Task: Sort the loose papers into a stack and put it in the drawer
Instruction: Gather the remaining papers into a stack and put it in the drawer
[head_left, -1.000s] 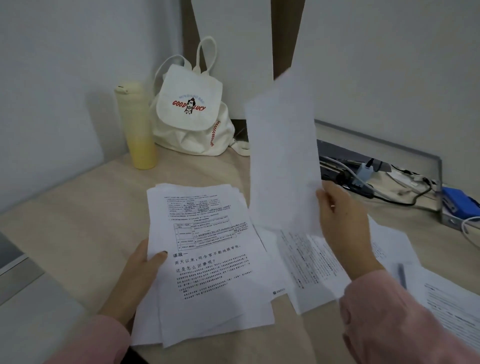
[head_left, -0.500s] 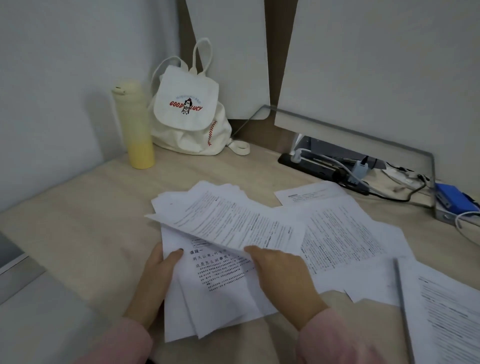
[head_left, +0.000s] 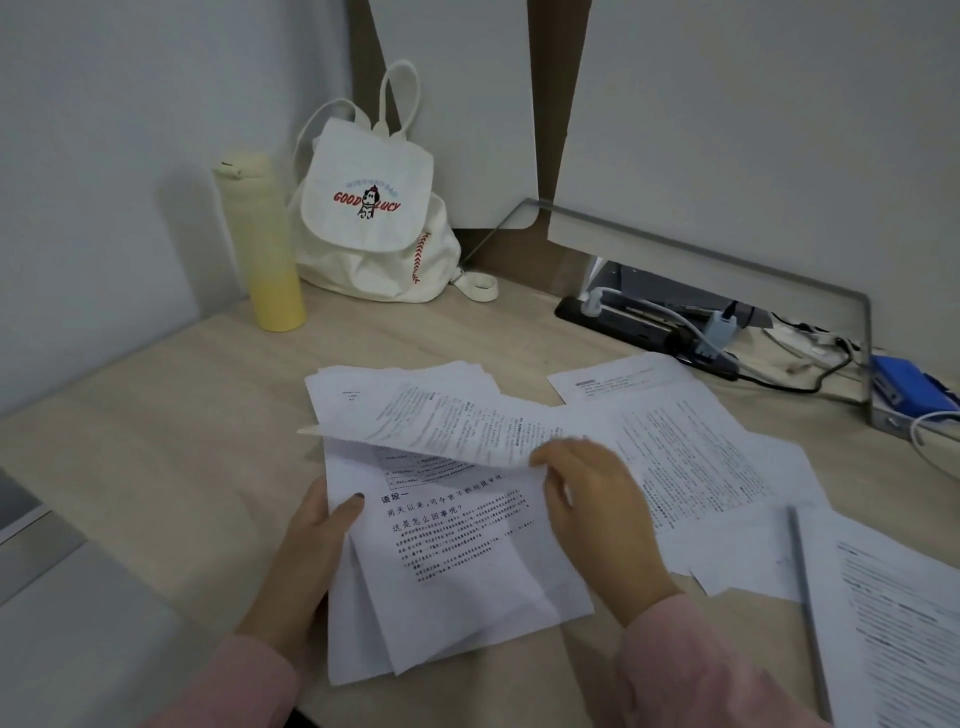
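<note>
**Stack in the left hand, one printed sheet in the right**

The stack of papers (head_left: 457, 566) lies at the near edge of the desk, just in front of the person. Its sheets are fanned unevenly and their lower corners hang out of line. The top page shows a small table and lines of bold Chinese print.

The left hand (head_left: 306, 566) grips the stack at its left edge. The thumb presses on the top page, and the rest of the hand sits under the paper, out of sight.

Over the far half of the stack a single sheet (head_left: 452, 423) is raised and tilted, print side up, with its left corner free in the air. The right hand (head_left: 597, 512) pinches this sheet at its near right edge, fingers curled round the paper. Both wrists wear pink sleeves.

To the right, loose papers (head_left: 691, 452) lie overlapping flat on the pale wooden desk (head_left: 156, 441). One more page (head_left: 618, 379) pokes out behind them. A further pile of printed pages (head_left: 893, 623) fills the near right corner.

In the far left corner of the desk a yellow bottle (head_left: 265, 244) stands upright. Just beside it a white drawstring backpack (head_left: 374, 223), printed "GOOD LUCY", slumps against the wall. Along the back right a black power strip (head_left: 644, 332) holds plugs and cables, with a blue box (head_left: 904, 389) beyond it.
</note>
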